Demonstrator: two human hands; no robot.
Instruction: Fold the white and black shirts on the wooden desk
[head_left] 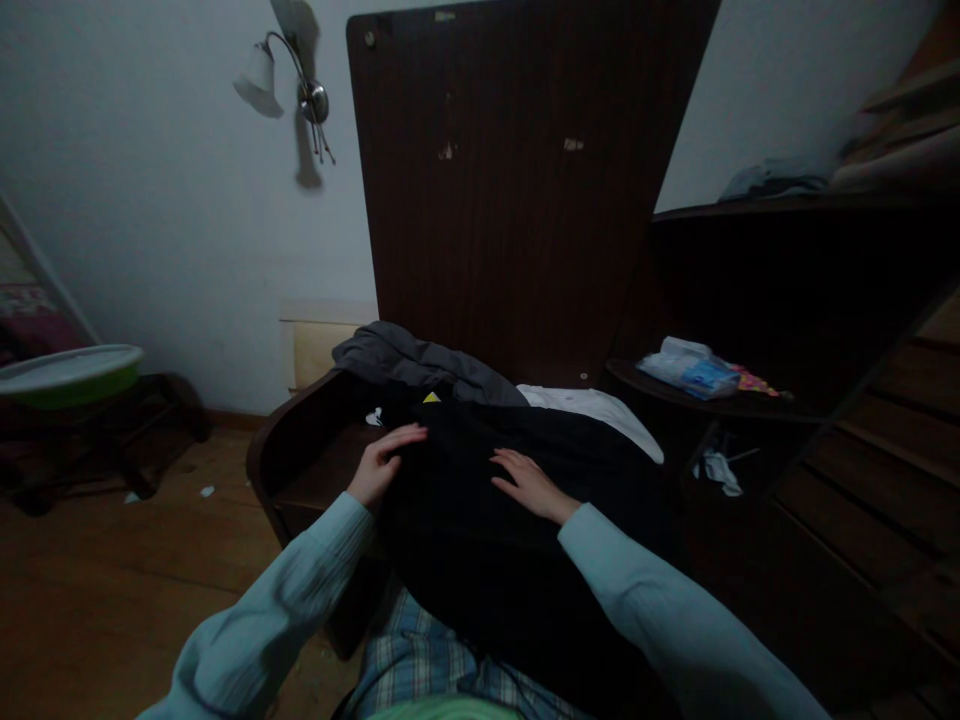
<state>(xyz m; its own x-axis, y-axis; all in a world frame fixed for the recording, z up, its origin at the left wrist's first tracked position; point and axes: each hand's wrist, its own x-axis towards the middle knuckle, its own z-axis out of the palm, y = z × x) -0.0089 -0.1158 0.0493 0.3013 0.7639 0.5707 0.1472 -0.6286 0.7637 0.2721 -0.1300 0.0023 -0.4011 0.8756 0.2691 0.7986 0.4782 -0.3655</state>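
A large black cloth, seemingly a garment (pixel 465 520), is spread over the dark wooden cabinet top and hangs down towards my lap. My left hand (pixel 385 465) rests at its left edge, fingers stretched out. Flat on the middle of the cloth lies my right hand (pixel 531 484), its fingers extended and slightly apart. Neither hand grips anything. A small yellow patch (pixel 432 398) shows at the cloth's far edge. Behind it are a bunched grey garment (pixel 420 358) and a white cloth (pixel 600 408).
Right of the cloth, a shelf (pixel 675 393) carries a plastic packet (pixel 688 368). More folded cloth (pixel 776 178) lies on the upper shelf. A green basin (pixel 75 385) stands on a low stool at left. A wall lamp (pixel 285 80) is beside the tall dark panel (pixel 510 200).
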